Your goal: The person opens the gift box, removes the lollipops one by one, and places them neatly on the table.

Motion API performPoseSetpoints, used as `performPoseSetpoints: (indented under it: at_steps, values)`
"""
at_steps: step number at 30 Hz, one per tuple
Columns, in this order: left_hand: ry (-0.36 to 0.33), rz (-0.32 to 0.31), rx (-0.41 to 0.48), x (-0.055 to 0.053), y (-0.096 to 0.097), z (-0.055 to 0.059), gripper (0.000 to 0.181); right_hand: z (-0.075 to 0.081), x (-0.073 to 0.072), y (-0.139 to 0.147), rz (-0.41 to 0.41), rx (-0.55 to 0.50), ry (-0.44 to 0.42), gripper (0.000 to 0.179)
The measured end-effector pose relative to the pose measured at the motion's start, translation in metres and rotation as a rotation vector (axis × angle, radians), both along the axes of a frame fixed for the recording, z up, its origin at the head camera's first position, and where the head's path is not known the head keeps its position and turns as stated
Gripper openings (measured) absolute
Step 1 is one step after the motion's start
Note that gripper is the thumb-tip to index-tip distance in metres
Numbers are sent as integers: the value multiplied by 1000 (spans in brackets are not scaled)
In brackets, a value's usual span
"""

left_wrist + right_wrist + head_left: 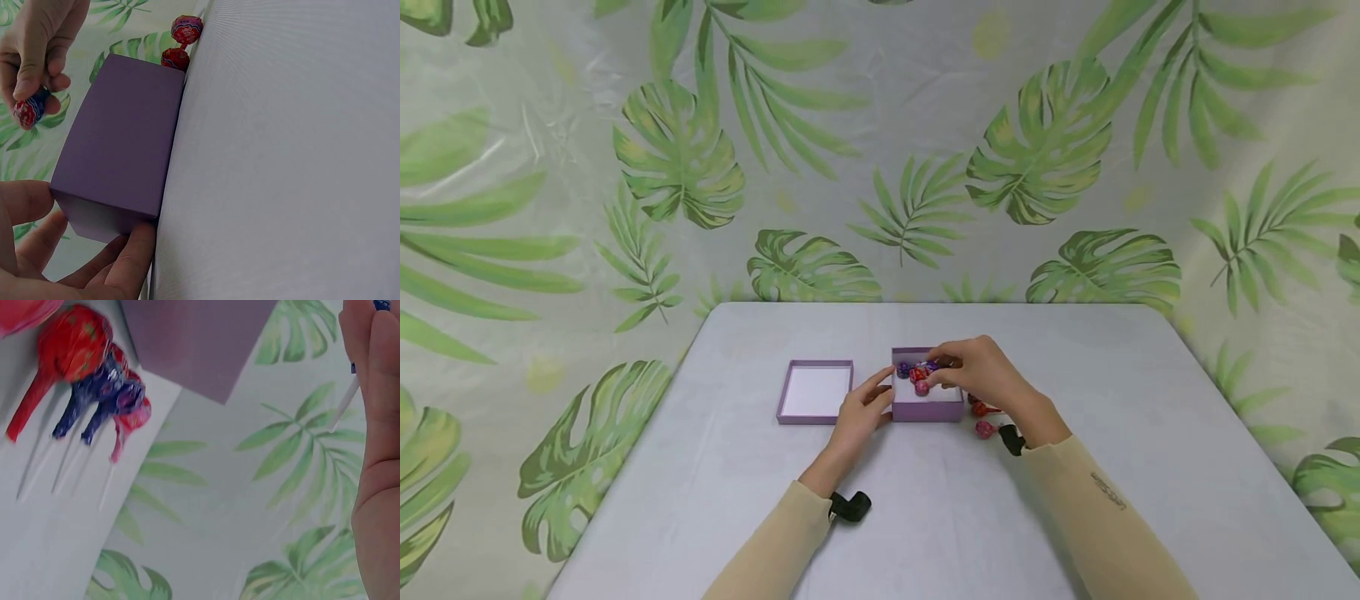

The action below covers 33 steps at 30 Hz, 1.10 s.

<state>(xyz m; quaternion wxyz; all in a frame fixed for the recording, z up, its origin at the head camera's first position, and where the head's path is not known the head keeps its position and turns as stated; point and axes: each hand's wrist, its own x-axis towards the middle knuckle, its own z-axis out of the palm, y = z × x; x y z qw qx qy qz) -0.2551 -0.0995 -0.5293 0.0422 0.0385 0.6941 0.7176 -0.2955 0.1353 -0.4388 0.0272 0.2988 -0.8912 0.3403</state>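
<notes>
A small purple box [927,412] with a white inside stands on the table, holding several wrapped lollipops [917,375] in red, pink and dark blue. My left hand [859,414] rests against the box's left side, its fingers spread along the wall near the corner. Over the box's right part, my right hand [988,367] pinches a lollipop [28,112] in a blue and red wrapper between thumb and fingers. Its white stick [345,405] pokes out below the hand in the right wrist view.
A shallow purple-rimmed box lid [808,420] lies left of the box, white inside up. On the table right of the box lie more lollipops, among them a pink one [985,429], a red one [75,344] and blue ones [103,394]. A leaf-print curtain [910,167] hangs behind the table.
</notes>
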Motion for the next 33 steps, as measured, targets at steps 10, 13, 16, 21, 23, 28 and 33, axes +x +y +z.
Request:
performPoseSetpoints:
  at_steps: [10,13,16,21,23,28,33]
  values:
    - [-7,-4,-10,-1,-1,-1,44,12,20,26,-69,92,112,24]
    - [4,-1,-10,-2,-1,-1,44,13,25,34,-88,93,124,23]
    - [3,2,-15,-1,-1,0,44,11,29,42,-95,83,117,22]
    - [-8,4,-26,-1,-1,-1,43,2,33,53,-111,95,79,22]
    - [-7,5,-24,-2,-1,-2,42,-1,34,56,-116,115,60,20]
    - [-7,1,-6,-2,-1,-2,44,-8,39,63,-102,150,21,17]
    - [-23,-17,8,-1,-2,1,46,-16,42,69,-85,148,-10,18]
